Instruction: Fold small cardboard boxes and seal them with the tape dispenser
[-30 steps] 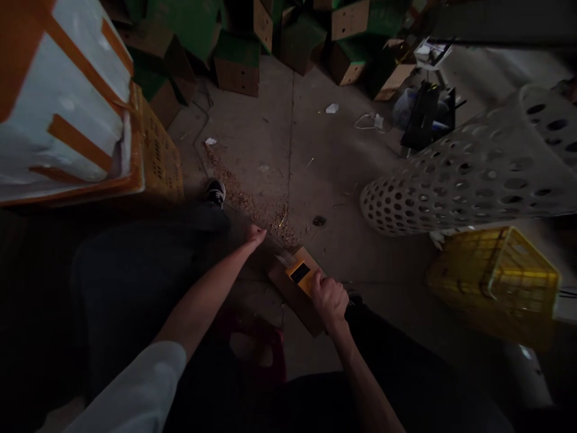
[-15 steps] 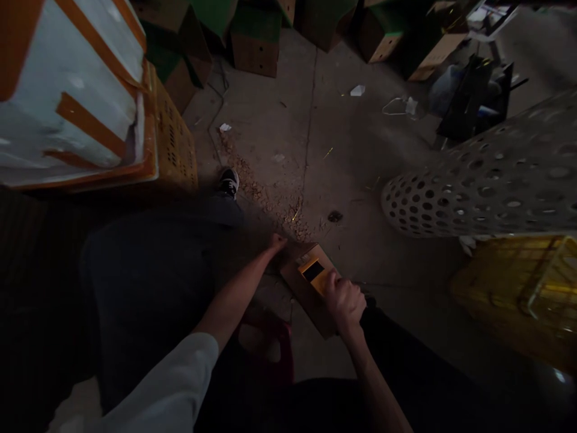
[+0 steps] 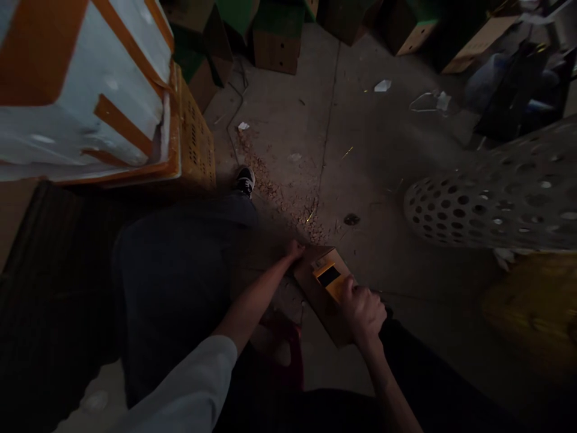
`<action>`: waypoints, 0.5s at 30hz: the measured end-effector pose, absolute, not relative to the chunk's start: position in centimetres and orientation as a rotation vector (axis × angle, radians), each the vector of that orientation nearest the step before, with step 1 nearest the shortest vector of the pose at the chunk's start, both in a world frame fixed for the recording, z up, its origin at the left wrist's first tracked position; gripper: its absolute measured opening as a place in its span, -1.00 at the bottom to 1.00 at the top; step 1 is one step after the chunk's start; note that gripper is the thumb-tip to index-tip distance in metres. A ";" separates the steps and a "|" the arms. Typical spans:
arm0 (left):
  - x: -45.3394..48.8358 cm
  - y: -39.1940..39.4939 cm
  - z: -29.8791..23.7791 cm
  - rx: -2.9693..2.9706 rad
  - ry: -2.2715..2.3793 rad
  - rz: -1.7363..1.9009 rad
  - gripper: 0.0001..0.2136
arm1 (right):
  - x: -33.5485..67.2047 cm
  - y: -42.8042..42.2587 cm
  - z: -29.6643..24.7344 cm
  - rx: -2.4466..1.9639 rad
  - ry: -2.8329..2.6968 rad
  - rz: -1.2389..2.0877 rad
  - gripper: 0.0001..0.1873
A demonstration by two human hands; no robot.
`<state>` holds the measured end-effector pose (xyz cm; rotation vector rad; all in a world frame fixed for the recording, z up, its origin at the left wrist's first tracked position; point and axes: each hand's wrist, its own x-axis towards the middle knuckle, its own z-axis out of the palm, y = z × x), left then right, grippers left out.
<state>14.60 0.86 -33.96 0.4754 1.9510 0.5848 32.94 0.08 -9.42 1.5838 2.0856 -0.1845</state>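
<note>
A brown cardboard box [image 3: 319, 300] stands at a slant on the floor between my legs. My left hand [image 3: 295, 249] is closed at the box's far left corner; its fingers are partly hidden, and I take it to be gripping the edge. My right hand [image 3: 364, 308] is wrapped round a yellow-orange hand tool [image 3: 335, 291] with a dark rectangular window. The tool rests on or just above the box's top face; dim light hides whether they touch. Its exact kind does not show.
A white foam box with orange tape [image 3: 124, 78] sits in an orange crate [image 3: 196, 138] at left. Brown bits [image 3: 288, 204] litter the floor. At right are a perforated grey cylinder [image 3: 491, 204] and a yellow crate [image 3: 532, 307]. Green-topped cartons [image 3: 277, 51] line the back.
The view has swung a little to the left, so everything sits further right in the picture. Both hands, the tool and the box keep about the same places relative to one another.
</note>
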 end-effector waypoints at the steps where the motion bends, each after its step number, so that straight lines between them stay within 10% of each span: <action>1: 14.6 1.0 -33.9 0.491 1.960 0.569 -0.85 | 32.9 0.1 -9.5 1.612 2.060 -0.176 -0.41; 15: 15.7 0.9 -34.0 0.648 2.053 0.549 -0.81 | 33.1 -0.3 -9.3 1.463 2.181 -0.104 -0.42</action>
